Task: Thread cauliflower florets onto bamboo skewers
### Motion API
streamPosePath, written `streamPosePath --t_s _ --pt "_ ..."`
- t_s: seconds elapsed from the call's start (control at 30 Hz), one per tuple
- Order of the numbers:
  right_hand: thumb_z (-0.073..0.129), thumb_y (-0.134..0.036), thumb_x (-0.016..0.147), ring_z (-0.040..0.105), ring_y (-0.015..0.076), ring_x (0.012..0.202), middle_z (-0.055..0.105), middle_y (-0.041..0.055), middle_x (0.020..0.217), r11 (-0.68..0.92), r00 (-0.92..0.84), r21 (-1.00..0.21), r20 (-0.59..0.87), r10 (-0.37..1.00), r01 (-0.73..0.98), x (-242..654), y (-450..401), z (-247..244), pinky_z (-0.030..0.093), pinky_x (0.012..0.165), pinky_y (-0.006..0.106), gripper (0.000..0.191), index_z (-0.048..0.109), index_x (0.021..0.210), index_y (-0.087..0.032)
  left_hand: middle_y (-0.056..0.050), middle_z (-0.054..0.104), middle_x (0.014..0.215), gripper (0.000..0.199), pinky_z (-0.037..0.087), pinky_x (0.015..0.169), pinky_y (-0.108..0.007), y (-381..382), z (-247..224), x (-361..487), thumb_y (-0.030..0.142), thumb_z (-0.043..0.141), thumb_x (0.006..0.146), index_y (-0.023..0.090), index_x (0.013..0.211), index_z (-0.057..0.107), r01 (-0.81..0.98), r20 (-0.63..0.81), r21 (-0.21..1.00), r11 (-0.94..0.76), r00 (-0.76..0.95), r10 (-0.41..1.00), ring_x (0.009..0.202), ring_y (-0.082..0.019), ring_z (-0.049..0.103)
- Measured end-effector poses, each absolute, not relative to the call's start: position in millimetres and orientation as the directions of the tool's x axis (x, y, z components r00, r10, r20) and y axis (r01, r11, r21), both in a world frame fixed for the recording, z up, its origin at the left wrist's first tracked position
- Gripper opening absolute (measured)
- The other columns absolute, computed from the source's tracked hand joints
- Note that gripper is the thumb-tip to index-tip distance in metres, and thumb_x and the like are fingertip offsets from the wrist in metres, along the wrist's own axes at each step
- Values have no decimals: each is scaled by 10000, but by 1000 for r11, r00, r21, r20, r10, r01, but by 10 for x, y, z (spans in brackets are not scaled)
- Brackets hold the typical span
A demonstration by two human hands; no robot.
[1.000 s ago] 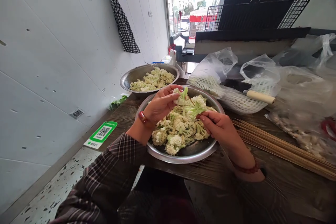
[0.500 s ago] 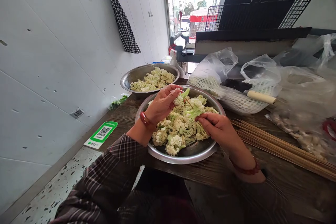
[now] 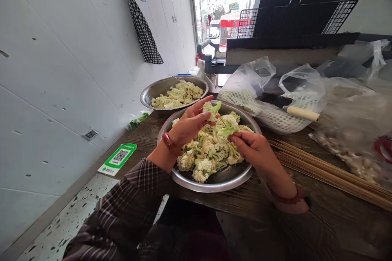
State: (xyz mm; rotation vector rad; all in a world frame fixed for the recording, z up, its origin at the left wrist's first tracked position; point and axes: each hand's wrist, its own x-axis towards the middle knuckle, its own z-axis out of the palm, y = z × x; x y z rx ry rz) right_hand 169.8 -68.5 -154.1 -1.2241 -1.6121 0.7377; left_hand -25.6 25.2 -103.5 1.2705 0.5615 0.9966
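My left hand (image 3: 192,122) pinches a cauliflower floret (image 3: 212,110), its pale green stalk pointing up and right. A second floret (image 3: 226,127) sits at the fingertips of my right hand (image 3: 249,143), which are closed on it. Between the two florets a short length of thin wooden skewer (image 3: 221,120) shows; its far parts are hidden by the florets and fingers. Both hands hover above a wide steel bowl (image 3: 211,187) heaped with cauliflower florets (image 3: 205,167).
Behind on the left stands another steel basin (image 3: 147,94) of florets. Bamboo skewers (image 3: 324,171) lie in a bundle right of my right hand. Plastic bags (image 3: 346,102), a light-handled tool (image 3: 303,113) and a QR-code card (image 3: 118,159) are also on the table (image 3: 143,130).
My left fingers have opened out a little around their floret, showing more of it and its stalk. My right hand and its floret have barely moved; the view has shifted slightly.
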Motion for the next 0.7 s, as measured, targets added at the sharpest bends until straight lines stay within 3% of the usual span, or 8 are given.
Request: streamPosePath --t_s 0.1,0.23,0.7 --pt "537 -417 950 413 112 517 474 -31 549 313 -50 -872 318 947 375 1697 -689 -1534 330 485 238 338 675 757 -177 17 640 826 562 564 704 -256 282 -1062 -265 209 799 749 190 1275 600 -315 174 949 -18 473 864 764 -111 642" --pt "543 -420 945 423 116 522 485 -27 551 314 -38 -872 324 945 375 1700 -683 -1538 333 483 238 333 683 763 -178 -10 666 914 476 543 658 -239 317 -1087 -278 244 817 745 197 1163 595 -321 184 947 -29 465 866 808 -136 682" --pt "540 -406 946 423 119 522 488 -25 541 314 -23 -860 334 942 401 1702 -675 -1549 341 492 242 328 687 761 -178 -4 636 923 463 575 692 -257 308 -1093 -268 247 800 757 220 1164 581 -289 246 950 -119 457 854 799 -123 659"
